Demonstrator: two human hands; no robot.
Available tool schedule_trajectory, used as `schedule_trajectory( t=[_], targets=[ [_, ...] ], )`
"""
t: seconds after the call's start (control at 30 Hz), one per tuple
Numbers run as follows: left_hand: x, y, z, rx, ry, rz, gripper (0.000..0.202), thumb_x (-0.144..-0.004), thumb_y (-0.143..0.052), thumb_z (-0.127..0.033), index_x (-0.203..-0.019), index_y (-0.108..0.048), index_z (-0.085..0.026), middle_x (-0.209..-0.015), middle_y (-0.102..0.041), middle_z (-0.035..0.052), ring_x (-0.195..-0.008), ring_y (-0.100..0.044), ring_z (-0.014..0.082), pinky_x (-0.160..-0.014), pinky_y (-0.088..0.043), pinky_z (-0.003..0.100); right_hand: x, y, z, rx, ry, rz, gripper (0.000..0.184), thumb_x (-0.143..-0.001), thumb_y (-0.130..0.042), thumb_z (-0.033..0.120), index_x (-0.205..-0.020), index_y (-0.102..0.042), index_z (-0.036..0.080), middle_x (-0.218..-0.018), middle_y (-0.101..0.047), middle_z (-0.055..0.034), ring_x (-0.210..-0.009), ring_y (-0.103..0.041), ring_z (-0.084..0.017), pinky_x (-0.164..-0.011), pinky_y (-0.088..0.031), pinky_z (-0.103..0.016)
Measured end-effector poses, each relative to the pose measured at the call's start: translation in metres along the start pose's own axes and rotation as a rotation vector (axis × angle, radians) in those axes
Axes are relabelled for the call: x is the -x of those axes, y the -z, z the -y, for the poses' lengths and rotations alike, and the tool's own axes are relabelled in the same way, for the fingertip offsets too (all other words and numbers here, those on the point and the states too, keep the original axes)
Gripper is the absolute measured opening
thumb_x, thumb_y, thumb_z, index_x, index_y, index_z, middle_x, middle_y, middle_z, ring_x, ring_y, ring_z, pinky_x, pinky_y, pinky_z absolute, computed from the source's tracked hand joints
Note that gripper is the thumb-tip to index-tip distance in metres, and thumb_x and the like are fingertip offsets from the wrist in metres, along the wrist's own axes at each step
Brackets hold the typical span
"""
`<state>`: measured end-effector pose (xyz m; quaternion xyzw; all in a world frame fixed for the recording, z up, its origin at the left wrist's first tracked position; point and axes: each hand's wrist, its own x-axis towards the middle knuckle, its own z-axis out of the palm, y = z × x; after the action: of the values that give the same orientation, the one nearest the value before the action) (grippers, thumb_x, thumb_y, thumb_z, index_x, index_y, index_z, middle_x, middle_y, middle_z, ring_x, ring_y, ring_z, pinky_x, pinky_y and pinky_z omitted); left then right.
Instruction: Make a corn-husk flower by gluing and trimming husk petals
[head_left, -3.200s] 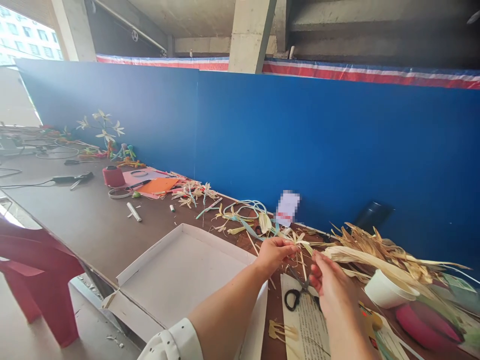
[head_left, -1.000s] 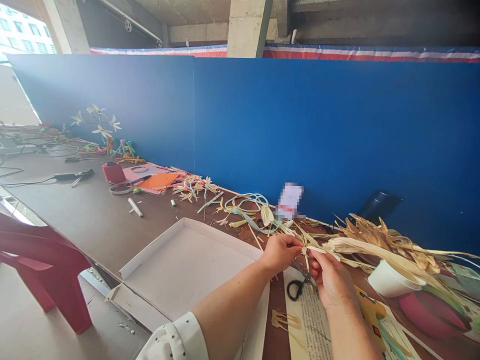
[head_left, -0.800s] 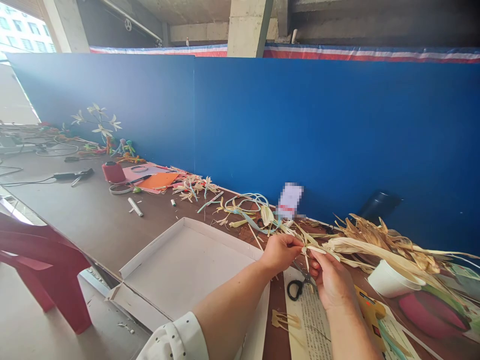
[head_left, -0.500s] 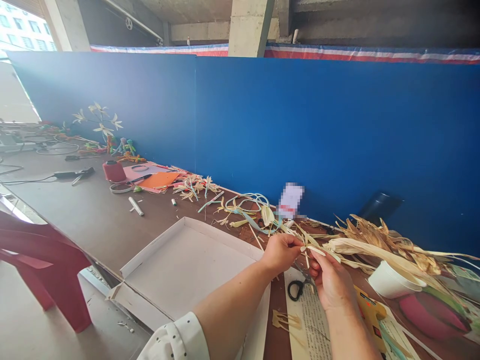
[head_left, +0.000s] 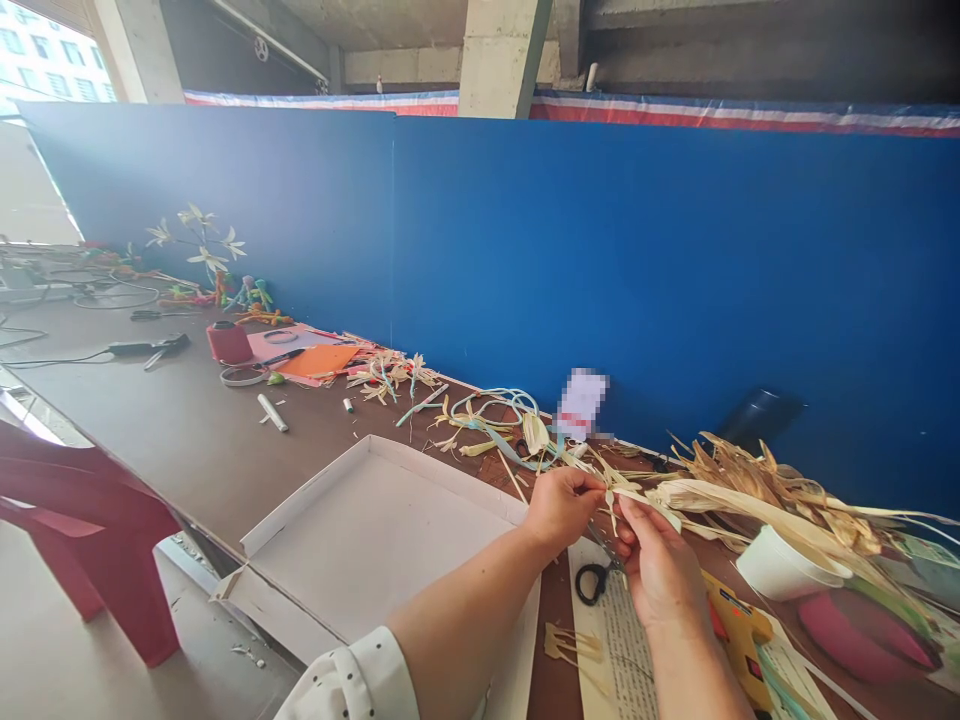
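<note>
My left hand [head_left: 568, 512] pinches a small pale corn husk flower [head_left: 611, 492] between thumb and fingertips. From the other side, my right hand [head_left: 660, 560] closes its thumb and fingers on the same husk piece, and the fingertips of both hands nearly meet there. Narrow husk petals stick out between them. Below the hands, black-handled scissors [head_left: 591, 583] lie on a printed sheet [head_left: 619, 640], their blades partly hidden by my right hand. A yellow glue gun [head_left: 742, 640] rests beside my right forearm. Dried corn husks [head_left: 772, 490] are heaped beyond my right hand.
A shallow white box lid [head_left: 375, 540] lies under my left forearm. At the right stand a white paper cup [head_left: 791, 562] and a pink object [head_left: 862, 635]. Husk scraps and light-blue cord [head_left: 510, 400] line the blue partition [head_left: 637, 260]. A red chair [head_left: 97, 540] stands at left.
The husk petals between my fingertips have turned and look more spread. My right fingers have shifted slightly; both hands stay in nearly the same place.
</note>
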<state>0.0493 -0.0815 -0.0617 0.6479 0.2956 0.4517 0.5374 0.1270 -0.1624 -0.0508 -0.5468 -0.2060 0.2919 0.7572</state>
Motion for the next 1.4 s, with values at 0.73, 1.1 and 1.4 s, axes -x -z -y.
schedule_trajectory(
  t=[0.73, 1.1, 1.4],
  targets=[
    [0.0005, -0.0008, 0.0025, 0.109, 0.002, 0.082, 0.014, -0.068, -0.071, -0.028, -0.075, -0.073, -0.016, -0.071, -0.069, 0.0008, -0.065, -0.058, 0.0113, -0.065, -0.045, 0.022, 0.0037, 0.0055, 0.0046, -0.099, 0.033, 0.014, 0.034, -0.067, -0.077, 0.042, -0.092, -0.070, 0.020, -0.084, -0.060, 0.0003, -0.054, -0.042, -0.005, -0.041, -0.036, -0.015],
    [0.0032, -0.0001, -0.0028, 0.148, 0.011, 0.124, 0.015, -0.067, -0.071, -0.027, -0.073, -0.073, -0.014, -0.064, -0.065, 0.0001, -0.059, -0.051, 0.0093, -0.058, -0.040, 0.021, 0.0001, 0.0060, 0.0045, -0.106, 0.021, -0.045, 0.035, -0.055, -0.084, 0.035, -0.080, -0.066, 0.019, -0.072, -0.063, 0.0019, -0.050, -0.046, -0.005, -0.041, -0.038, -0.013],
    [0.0030, -0.0015, 0.0020, 0.216, 0.009, 0.160, 0.016, -0.066, -0.073, -0.027, -0.071, -0.071, -0.013, -0.061, -0.061, -0.0013, -0.056, -0.048, 0.0075, -0.056, -0.038, 0.020, 0.0021, 0.0025, 0.0074, -0.091, 0.038, -0.010, 0.036, -0.060, -0.083, 0.039, -0.083, -0.065, 0.018, -0.068, -0.057, 0.0033, -0.051, -0.041, -0.004, -0.039, -0.033, -0.013]
  ],
)
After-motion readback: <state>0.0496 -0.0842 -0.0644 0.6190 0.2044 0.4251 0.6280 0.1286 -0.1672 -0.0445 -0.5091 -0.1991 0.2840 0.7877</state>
